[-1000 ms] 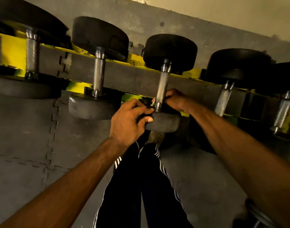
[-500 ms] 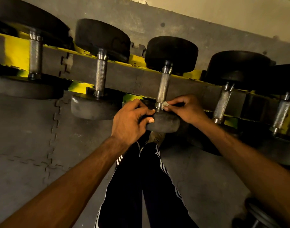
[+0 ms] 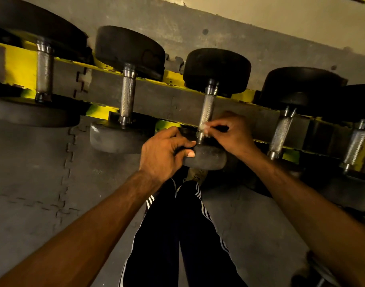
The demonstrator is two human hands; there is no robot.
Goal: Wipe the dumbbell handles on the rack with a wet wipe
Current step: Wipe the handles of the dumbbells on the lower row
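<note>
We saw 5 dumbbells lying across the yellow rack (image 3: 20,67), and our work was at the 3rd dumbbell (image 3: 209,96) from the left. Our left hand (image 3: 163,154) had its grip curled around that dumbbell's near head (image 3: 208,159), fingers over the top edge and thumb pressed on the rim. At 2 o'clock from it, our right hand (image 3: 234,133) pinched a small pale wet wipe (image 3: 202,126) between thumb and fingertips, the grip tight on it. It held the wipe against the lower end of the knurled handle (image 3: 206,111), just above the collar. The far head (image 3: 217,71) sat at 12 o'clock from the wipe, by the rack's rear rail. 2 more dumbbells lay toward 9 o'clock and 2 toward 3 o'clock. Beneath the hands, at 6 o'clock, our legs in black trousers (image 3: 156,245) with white stripes stood on the grey interlocking floor mat (image 3: 32,172).
</note>
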